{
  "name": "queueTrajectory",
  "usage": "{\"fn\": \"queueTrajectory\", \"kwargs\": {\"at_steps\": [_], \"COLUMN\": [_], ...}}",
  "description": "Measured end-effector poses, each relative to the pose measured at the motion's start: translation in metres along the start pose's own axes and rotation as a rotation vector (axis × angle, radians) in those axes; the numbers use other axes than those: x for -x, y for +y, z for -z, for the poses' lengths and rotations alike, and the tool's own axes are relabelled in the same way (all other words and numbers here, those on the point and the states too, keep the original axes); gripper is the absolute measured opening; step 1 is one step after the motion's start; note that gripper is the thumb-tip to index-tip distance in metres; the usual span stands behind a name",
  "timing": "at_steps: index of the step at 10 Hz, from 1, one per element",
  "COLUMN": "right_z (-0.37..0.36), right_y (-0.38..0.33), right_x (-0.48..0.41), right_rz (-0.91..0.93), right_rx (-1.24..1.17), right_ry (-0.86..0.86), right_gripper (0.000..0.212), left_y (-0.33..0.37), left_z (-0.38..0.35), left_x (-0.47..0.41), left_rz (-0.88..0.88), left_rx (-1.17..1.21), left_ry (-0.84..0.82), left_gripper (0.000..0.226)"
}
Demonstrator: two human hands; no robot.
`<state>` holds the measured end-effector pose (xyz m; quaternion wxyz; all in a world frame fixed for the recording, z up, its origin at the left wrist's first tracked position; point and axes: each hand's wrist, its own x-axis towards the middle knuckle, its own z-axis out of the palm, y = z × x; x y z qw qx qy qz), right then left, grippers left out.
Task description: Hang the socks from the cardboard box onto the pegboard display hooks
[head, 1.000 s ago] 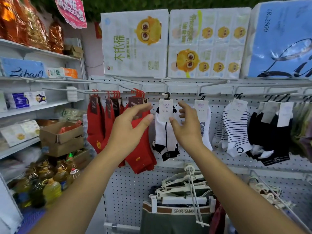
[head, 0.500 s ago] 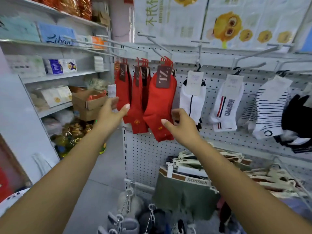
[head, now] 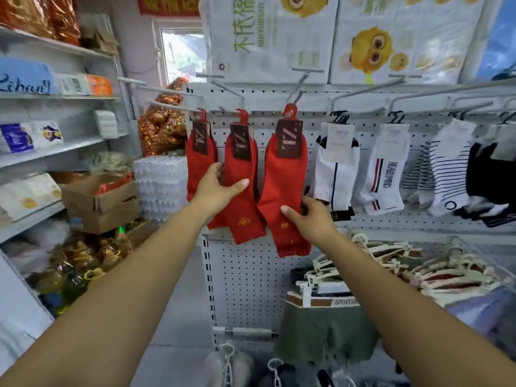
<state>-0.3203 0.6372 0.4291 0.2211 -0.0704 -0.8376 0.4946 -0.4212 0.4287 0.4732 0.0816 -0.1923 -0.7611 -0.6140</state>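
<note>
The red socks hang in three bunches along the left edge of the pegboard [head: 243, 275], each on its own red plastic hanger: the left bunch [head: 199, 163], the middle bunch [head: 241, 169] and the right bunch [head: 287, 177]. The hooks [head: 300, 85] that carry them slope out and downward from the top rail.

The left hand [head: 220, 191] sits at the gap between the left and middle bunches. Its thumb is stretched across the front of the middle bunch and its fingers [head: 217, 170] reach up into the gap; I cannot tell whether they close behind the fabric. The right hand [head: 312, 219] pinches the lower right edge of the right bunch, thumb on the front and fingers curled behind.

The likeliest trouble is a tug. Both hands hold low on the socks, far below the hangers, so a pull outward or upward could slide a hanger along its hook and off the tip, dropping the whole bunch. A sideways sweep by the right hand could also snag the white socks [head: 335, 169] just beside it.

The cardboard box [head: 97, 202] sits on a shelf [head: 30, 222] well to the left, with something red showing inside, so more pairs probably remain to hang.
</note>
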Motion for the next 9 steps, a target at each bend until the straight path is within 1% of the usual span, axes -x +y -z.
{"fn": "queueTrajectory", "kwargs": {"at_steps": [1, 2, 3, 4, 5, 6, 7, 8, 9], "right_z": [0.004, 0.008, 0.008, 0.002, -0.004, -0.005, 0.002, 0.015, 0.03], "right_y": [0.006, 0.012, 0.017, 0.023, 0.028, 0.028, 0.023, 0.025, 0.028], "right_x": [0.001, -0.002, -0.004, 0.0, 0.005, 0.008, 0.015, 0.027, 0.051], "right_rz": [0.0, -0.021, -0.037, -0.05, -0.068, -0.05, -0.037, -0.035, 0.004], "right_rx": [0.043, 0.057, 0.086, 0.106, 0.109, 0.12, 0.134, 0.129, 0.1], "right_ry": [0.066, 0.097, 0.087, 0.072, 0.074, 0.051, 0.033, 0.046, 0.08], "right_gripper": [0.034, 0.033, 0.035, 0.033, 0.024, 0.029, 0.039, 0.047, 0.05], "left_y": [-0.005, -0.014, -0.026, -0.042, -0.056, -0.063, -0.058, -0.053, -0.049], "left_z": [0.001, -0.003, -0.006, -0.007, -0.008, -0.007, -0.003, -0.003, -0.008], "left_x": [-0.009, -0.015, -0.017, -0.014, -0.003, 0.01, 0.02, 0.035, 0.064], "left_rz": [-0.023, -0.033, -0.029, 0.005, 0.043, 0.078, 0.082, 0.13, 0.225], "left_rx": [0.01, 0.03, 0.074, 0.08, 0.079, 0.136, 0.111, 0.118, 0.062], "left_ry": [-0.025, -0.038, -0.066, -0.115, -0.124, -0.083, -0.047, 0.003, 0.133], "left_gripper": [0.059, 0.035, 0.028, 0.031, 0.035, 0.041, 0.047, 0.053, 0.05]}}
